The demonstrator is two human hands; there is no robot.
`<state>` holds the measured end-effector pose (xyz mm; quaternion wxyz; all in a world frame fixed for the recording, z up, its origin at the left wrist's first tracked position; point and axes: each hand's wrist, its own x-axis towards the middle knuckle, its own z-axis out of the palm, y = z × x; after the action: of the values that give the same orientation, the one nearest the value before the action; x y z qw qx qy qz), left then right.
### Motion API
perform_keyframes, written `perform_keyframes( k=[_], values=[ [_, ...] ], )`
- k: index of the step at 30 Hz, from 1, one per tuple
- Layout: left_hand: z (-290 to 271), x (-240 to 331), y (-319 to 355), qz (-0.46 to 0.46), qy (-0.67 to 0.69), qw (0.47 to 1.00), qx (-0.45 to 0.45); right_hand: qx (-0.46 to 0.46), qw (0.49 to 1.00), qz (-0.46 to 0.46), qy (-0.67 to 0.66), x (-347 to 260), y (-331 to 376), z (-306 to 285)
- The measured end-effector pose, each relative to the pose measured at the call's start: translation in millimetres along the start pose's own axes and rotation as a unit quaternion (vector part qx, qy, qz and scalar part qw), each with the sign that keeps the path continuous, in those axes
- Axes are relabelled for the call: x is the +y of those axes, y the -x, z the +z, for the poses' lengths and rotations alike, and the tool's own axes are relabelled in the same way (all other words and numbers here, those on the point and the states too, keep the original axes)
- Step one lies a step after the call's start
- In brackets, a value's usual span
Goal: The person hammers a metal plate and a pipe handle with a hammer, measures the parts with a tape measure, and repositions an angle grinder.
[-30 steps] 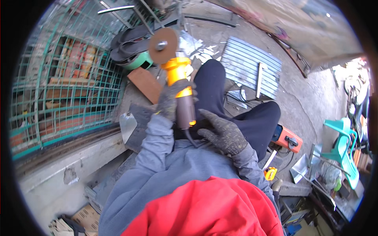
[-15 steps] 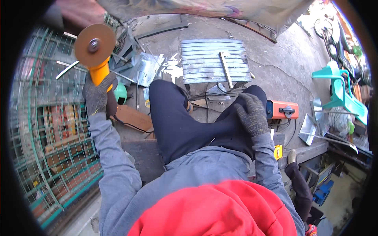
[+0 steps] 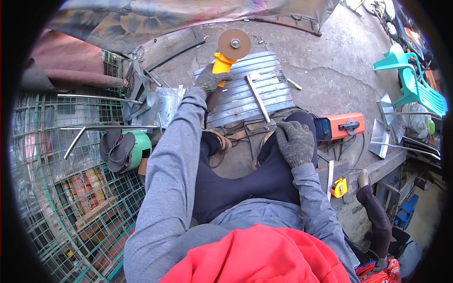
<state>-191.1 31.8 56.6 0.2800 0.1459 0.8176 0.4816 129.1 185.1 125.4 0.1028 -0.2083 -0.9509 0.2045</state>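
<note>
My left hand (image 3: 207,80) wears a dark knit glove and is closed round the body of an angle grinder (image 3: 223,64) with a yellow head. Its brown cutting disc (image 3: 243,43) faces up, over the far edge of a low slatted metal table (image 3: 236,107). Whether the disc spins I cannot tell. Across the slats lies a thin pale metal bar (image 3: 257,100), its near end by the table's front edge. Gloved as well, my right hand (image 3: 296,144) rests on my right thigh with fingers lying flat and nothing held.
Right of my knee stands an orange welding machine (image 3: 347,125) with cables. A yellow tape measure (image 3: 339,187) lies on the bench. Green wire mesh (image 3: 56,188), metal bars and a green cylinder (image 3: 140,150) are at left. A green plastic chair (image 3: 415,87) and another person's leg (image 3: 375,221) are at right.
My left hand has carried the grinder from the far left, beside the mesh, rightward to the slatted table. The view has shifted too. My right hand stays on the thigh.
</note>
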Motion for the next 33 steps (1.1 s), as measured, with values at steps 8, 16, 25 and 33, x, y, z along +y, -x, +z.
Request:
perform_keyframes(
  k=[8,16,25,33],
  values=[
    [24.5,-22.4,10.8,-0.065,-0.074,0.993,0.069,-0.014,1.0,0.018,0.017,0.7,-26.4,9.5],
    [35.9,-10.9,21.6,-0.039,-0.147,0.987,0.054,-0.182,0.983,0.035,-0.002,-10.5,-73.1,62.3],
    [46.8,-10.4,56.8,-0.034,-0.137,0.981,0.134,-0.257,0.942,0.201,-0.083,-21.5,-81.9,69.6],
    [34.5,-31.8,117.0,-0.025,-0.101,0.986,0.128,-0.143,0.955,0.129,-0.224,-15.2,-41.9,58.7]
  ],
)
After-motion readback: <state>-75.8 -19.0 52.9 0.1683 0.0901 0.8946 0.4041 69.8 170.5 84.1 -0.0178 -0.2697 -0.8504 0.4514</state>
